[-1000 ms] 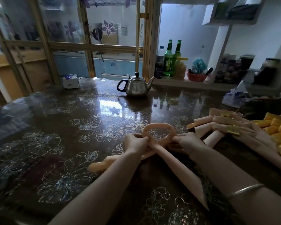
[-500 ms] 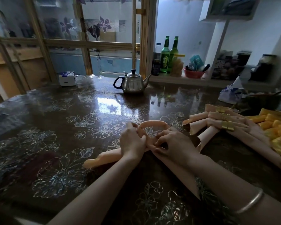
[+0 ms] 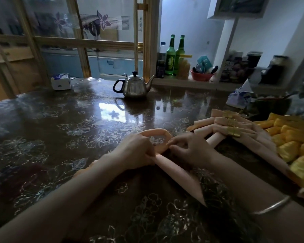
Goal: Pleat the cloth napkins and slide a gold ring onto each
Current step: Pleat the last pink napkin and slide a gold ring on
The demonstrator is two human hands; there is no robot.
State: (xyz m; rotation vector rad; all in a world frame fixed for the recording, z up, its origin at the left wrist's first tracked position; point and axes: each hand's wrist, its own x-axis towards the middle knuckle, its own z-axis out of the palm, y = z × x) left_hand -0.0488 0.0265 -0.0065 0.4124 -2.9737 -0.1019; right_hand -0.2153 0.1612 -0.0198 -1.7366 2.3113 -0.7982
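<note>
Napkin [image 3: 179, 176]: smooth peach cloth loop

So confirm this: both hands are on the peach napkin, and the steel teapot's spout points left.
Not quite: the head view shows the steel teapot with its spout pointing right, black handle left. The left hand and right hand are on the peach napkin.

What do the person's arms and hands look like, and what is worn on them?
No sleeves or gloves show on the left hand or the right hand. A thin silver bangle circles the right wrist. No finger rings are visible.
</note>
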